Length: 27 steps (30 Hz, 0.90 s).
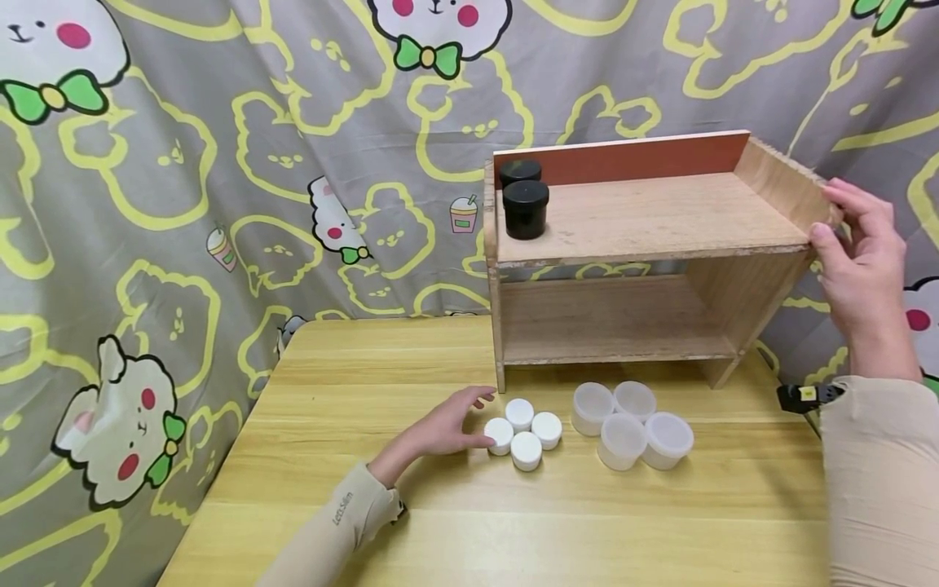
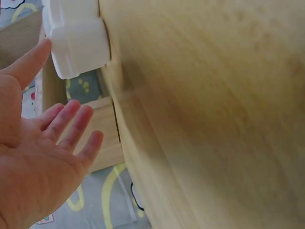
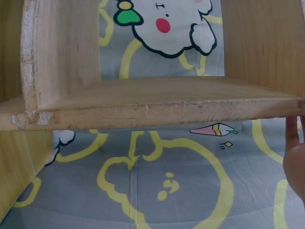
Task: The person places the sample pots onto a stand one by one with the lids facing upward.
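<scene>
My left hand [image 1: 449, 425] is beside several small white round jars [image 1: 526, 451] grouped on the table. Its thumb tip meets the leftmost jar; in the left wrist view the thumb is right at a white jar [image 2: 81, 45], with the other fingers spread apart. At the upper right, my right hand [image 1: 866, 253] grips the side panel of a two-tier wooden shelf [image 1: 653, 214], thumb on its front edge. In the right wrist view, part of that hand [image 3: 295, 162] shows at the right border beside the shelf board [image 3: 157, 114].
Two black lidded jars [image 1: 525, 214] stand at the left end of the shelf's top tier. Several translucent round tubs [image 1: 622, 442] sit together on the wooden table [image 1: 381, 350], right of the white jars. A patterned grey curtain [image 1: 293, 163] hangs behind.
</scene>
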Motion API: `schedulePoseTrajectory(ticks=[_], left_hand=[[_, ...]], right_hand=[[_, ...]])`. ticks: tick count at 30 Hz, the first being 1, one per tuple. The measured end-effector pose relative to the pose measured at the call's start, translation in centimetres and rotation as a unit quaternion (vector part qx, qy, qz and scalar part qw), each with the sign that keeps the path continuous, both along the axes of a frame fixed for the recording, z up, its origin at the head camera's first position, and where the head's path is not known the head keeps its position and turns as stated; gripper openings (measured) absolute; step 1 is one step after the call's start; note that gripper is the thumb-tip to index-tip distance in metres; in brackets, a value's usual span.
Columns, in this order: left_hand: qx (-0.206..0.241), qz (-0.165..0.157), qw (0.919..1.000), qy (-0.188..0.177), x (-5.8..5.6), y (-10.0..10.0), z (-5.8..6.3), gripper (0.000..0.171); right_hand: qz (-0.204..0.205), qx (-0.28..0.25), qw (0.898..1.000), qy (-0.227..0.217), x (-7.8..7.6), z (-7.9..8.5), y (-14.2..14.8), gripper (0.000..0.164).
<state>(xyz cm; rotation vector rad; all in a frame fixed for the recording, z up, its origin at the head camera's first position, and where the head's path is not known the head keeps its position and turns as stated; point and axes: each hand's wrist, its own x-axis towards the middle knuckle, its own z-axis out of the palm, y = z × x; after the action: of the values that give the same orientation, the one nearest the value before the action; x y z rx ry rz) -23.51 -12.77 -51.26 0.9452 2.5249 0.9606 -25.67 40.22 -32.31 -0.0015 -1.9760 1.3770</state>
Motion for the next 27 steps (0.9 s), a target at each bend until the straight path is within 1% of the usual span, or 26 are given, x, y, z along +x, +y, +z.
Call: schedulePoseTrajectory(ticks=[5, 8, 12, 21, 27], left_hand=[[-0.018, -0.004, 0.9998, -0.004, 0.12, 0.15, -0.35, 0.077], [-0.022, -0.01, 0.9997, 0.006, 0.23, 0.18, -0.45, 0.068], [-0.016, -0.022, 0.9995, 0.019, 0.38, 0.22, -0.47, 0.059], [-0.012, -0.031, 0.9991, 0.027, 0.41, 0.67, -0.53, 0.053], [-0.019, -0.037, 0.9986, 0.032, 0.51, 0.9, -0.45, 0.047]], right_hand=[[0.002, -0.001, 1.0, -0.006, 0.11, -0.04, 0.02, 0.05], [0.003, -0.001, 1.0, -0.007, 0.18, -0.06, -0.01, 0.051], [0.0, 0.005, 1.0, -0.009, 0.19, 0.0, -0.06, 0.051], [-0.004, 0.003, 1.0, -0.005, 0.15, 0.06, 0.03, 0.049], [-0.001, 0.004, 1.0, -0.003, 0.08, -0.03, 0.07, 0.05]])
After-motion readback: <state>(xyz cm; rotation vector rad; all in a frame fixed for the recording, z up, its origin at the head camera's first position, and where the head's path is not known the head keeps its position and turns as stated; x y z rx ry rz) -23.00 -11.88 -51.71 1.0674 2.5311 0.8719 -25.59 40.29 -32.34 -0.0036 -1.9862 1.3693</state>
